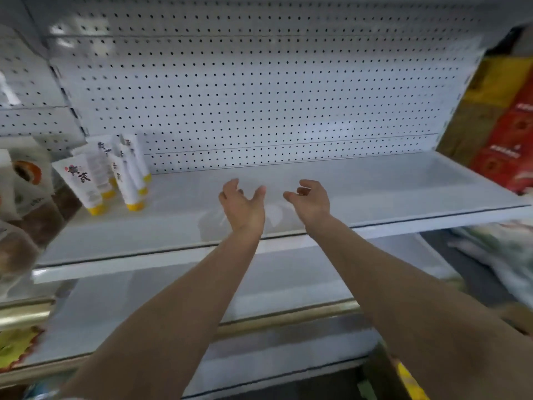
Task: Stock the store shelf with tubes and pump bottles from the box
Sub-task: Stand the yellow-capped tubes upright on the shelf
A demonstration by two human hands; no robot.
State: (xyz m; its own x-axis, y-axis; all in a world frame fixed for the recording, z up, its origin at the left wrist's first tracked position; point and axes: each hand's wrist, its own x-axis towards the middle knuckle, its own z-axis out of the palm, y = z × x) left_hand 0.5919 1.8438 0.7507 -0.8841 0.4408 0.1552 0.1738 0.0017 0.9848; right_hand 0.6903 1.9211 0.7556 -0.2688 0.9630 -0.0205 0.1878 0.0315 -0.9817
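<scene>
Tubes [115, 174], white with yellow caps, stand cap-down at the shelf's [375, 186] left end. Probably light, squashy, slick: best gripped mid-body. Right of them, left hand [242, 202] and right hand [310, 200] hover over the shelf, loosely curled, holding nothing.

White perforated back panel [259, 90], brass-coloured rail [288, 317] on lower tier, red and yellow cartons [507, 134] at right
</scene>
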